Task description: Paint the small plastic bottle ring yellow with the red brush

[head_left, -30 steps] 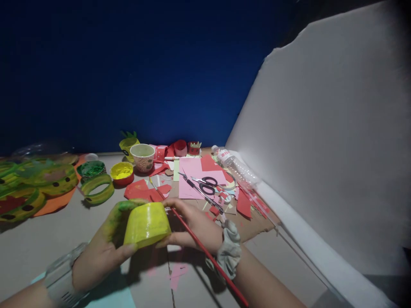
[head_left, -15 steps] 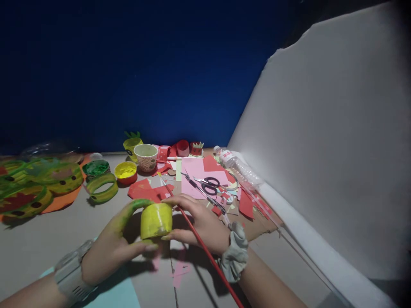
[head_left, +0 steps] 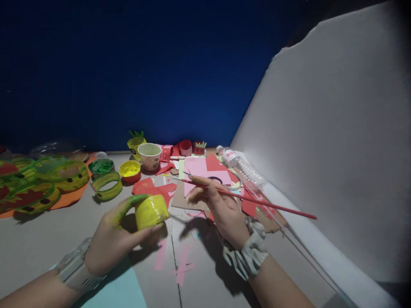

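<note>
My left hand [head_left: 112, 239], green paint on its thumb side and a watch at the wrist, grips a short yellow-painted ring or cup [head_left: 151, 211] between fingers and thumb. To its right my right hand [head_left: 221, 209], with a grey scrunchie at the wrist, holds a long red paintbrush [head_left: 257, 198]. The brush lies across the fingers, its yellow-tipped bristles pointing left. Beyond the hands stand a red-rimmed cup of yellow paint [head_left: 130, 171] and a cup of green paint [head_left: 102, 167]. A yellow-green ring [head_left: 109, 186] rests in front of the green paint.
Painted rings [head_left: 67, 176] crowd the left side. A patterned paper cup [head_left: 150, 157] stands at the back. Scissors, partly hidden behind my right hand, lie on pink paper [head_left: 196, 165] among red scraps. A plastic bottle [head_left: 240, 167] lies near the white panel [head_left: 337, 128]. Light-blue paper [head_left: 118, 286] is in front.
My right hand has let go of the yellow piece and moved right. The brush has swung from steep to nearly level. The yellow piece, in my left hand, has shifted slightly left and tilted.
</note>
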`<state>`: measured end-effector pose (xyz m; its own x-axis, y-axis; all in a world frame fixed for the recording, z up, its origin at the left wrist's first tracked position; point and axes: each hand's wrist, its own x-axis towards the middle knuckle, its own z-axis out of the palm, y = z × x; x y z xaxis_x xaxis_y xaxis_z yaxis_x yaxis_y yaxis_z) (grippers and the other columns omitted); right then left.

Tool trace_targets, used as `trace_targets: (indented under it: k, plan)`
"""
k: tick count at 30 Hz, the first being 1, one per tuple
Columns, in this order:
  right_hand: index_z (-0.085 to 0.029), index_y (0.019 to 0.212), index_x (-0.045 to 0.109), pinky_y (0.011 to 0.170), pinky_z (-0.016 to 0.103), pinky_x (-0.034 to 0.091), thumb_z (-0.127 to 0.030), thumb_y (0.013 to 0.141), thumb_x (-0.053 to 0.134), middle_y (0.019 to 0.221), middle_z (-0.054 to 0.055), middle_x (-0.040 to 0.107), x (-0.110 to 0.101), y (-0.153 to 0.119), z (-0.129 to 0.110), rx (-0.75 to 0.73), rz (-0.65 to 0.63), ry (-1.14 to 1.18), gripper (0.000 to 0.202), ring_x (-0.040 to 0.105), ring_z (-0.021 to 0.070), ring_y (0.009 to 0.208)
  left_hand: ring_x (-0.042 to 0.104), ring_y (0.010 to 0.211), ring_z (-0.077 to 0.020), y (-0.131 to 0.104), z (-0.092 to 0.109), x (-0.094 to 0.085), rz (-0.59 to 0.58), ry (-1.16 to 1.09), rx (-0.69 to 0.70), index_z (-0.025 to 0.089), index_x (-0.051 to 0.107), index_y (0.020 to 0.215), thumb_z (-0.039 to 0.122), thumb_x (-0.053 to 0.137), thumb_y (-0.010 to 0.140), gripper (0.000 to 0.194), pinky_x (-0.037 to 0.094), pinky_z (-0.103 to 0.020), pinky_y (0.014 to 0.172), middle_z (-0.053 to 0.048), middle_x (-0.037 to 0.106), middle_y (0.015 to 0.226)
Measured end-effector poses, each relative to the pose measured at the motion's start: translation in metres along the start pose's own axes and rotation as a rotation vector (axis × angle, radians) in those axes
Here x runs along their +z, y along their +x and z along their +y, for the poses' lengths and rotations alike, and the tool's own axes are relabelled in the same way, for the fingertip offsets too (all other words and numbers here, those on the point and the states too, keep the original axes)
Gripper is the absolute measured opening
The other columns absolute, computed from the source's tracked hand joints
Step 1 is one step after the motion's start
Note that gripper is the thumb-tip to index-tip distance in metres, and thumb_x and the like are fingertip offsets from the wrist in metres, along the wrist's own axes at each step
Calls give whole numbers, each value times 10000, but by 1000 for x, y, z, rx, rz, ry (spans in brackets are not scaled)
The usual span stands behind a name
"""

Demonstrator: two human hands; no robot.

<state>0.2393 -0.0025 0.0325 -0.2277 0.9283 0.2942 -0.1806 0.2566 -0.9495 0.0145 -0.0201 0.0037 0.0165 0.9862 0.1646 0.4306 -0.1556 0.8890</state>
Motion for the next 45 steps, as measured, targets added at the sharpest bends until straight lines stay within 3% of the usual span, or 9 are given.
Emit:
trace_targets:
  k: [4, 7, 14, 23, 27, 33, 39, 45]
  plan:
    - [-177, 937, 649, 616, 223, 416, -324, 939, 373, 715, 11, 576, -3, 2, 0, 25, -15, 160, 313, 534, 82, 660, 680, 893, -249, -1, -3, -1, 12, 82, 66, 212, 558, 1077, 431, 741, 638, 524, 596, -323, 706, -63, 684, 1031]
    - [-174, 807, 604, 544, 215, 342, -255, 915, 388, 602, -30, 488, -4, 1, 0, 28, -12, 183, 255, 442, 61, 534, 679, 869, -240, -2, -9, -2, -13, 151, 138, 213, 558, 1101, 447, 731, 646, 541, 585, -346, 733, -65, 681, 1016]
    - [-159, 776, 573, 538, 232, 282, -258, 883, 424, 599, -34, 457, 0, -6, 0, 48, -113, 175, 209, 375, 58, 506, 666, 827, -239, 0, -9, -3, 35, 318, 344, 200, 595, 1040, 482, 714, 649, 496, 556, -374, 720, -67, 680, 948]
    - [-151, 799, 599, 527, 224, 296, -283, 898, 449, 594, -28, 452, 1, -12, -4, 94, -202, 87, 223, 396, 69, 533, 666, 822, -230, 0, -7, -3, 25, 339, 412, 198, 589, 1056, 465, 718, 654, 500, 556, -367, 717, -64, 685, 946]
    - [-162, 793, 599, 513, 215, 298, -326, 901, 450, 619, -22, 448, 0, -13, -6, 76, -190, -29, 246, 390, 75, 555, 672, 818, -239, 0, -7, -2, 16, 325, 377, 201, 602, 1038, 468, 723, 644, 491, 563, -388, 734, -65, 687, 935]
    - [-172, 781, 597, 535, 224, 322, -311, 905, 431, 646, -13, 454, -4, -12, -8, 46, -185, -122, 249, 408, 84, 577, 683, 788, -230, -1, -6, 0, -15, 193, 205, 193, 594, 1045, 448, 726, 646, 491, 583, -349, 705, -74, 687, 945]
    - [-171, 774, 589, 523, 228, 310, -306, 907, 422, 650, -12, 460, -7, -11, -7, 25, -190, -173, 252, 407, 85, 570, 679, 786, -220, -4, -5, 0, 46, 137, 198, 208, 620, 991, 434, 756, 608, 466, 592, -300, 672, -45, 680, 920]
    - [-172, 764, 568, 553, 235, 312, -250, 910, 393, 669, -9, 472, -8, -10, -8, 3, -152, -370, 240, 411, 91, 602, 678, 835, -217, -4, -7, 0, 16, 92, 151, 220, 607, 1017, 409, 766, 611, 475, 599, -292, 696, -39, 670, 969]
